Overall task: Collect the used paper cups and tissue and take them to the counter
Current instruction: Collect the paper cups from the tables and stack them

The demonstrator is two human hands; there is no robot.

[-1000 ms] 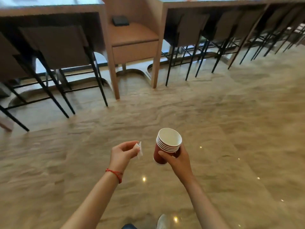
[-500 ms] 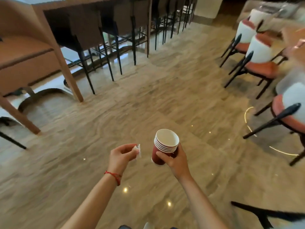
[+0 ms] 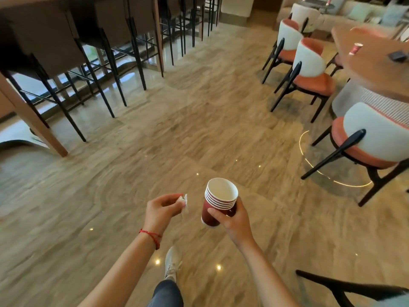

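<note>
Cups [image 3: 218, 203]: nested red stack, white inside

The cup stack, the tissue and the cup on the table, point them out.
cup stack [image 3: 218, 203]: head view, red side wall.
tissue [image 3: 184, 200]: head view, white crumpled edge.
cup on the table [image 3: 355, 48]: head view, its side.

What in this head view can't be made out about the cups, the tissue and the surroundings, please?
- Tissue: mostly hidden inside the left hand; its shape is unclear.
- Stack of paper cups: the right hand covers part of it; the lower cups' insides are hidden.
- Cup on the table: small and blurred; contents unknown.
- Counter: cannot be identified.
- Dark chair: cut off by the frame edge.
</note>
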